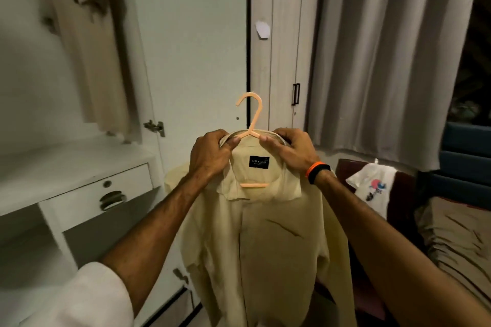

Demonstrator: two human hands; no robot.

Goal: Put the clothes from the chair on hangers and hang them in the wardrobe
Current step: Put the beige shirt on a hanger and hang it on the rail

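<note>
A pale yellow shirt [265, 241] hangs on an orange plastic hanger [252, 117], held up in front of me. My left hand [210, 154] pinches the collar and the hanger's left shoulder. On the other side, my right hand [289, 148], with an orange and black band on the wrist, grips the collar and hanger. The hook stands free above both hands. The open wardrobe [79, 156] is to the left, with a beige garment [98, 56] hanging inside. A white printed T-shirt [372, 186] lies on the dark red chair [406, 188] at the right.
The open wardrobe door [191, 48] stands right behind the hanger. A white drawer unit [98, 194] sits in the wardrobe at the lower left. Grey curtains [385, 56] hang at the right, and a bed with brown bedding [457, 241] is at the lower right.
</note>
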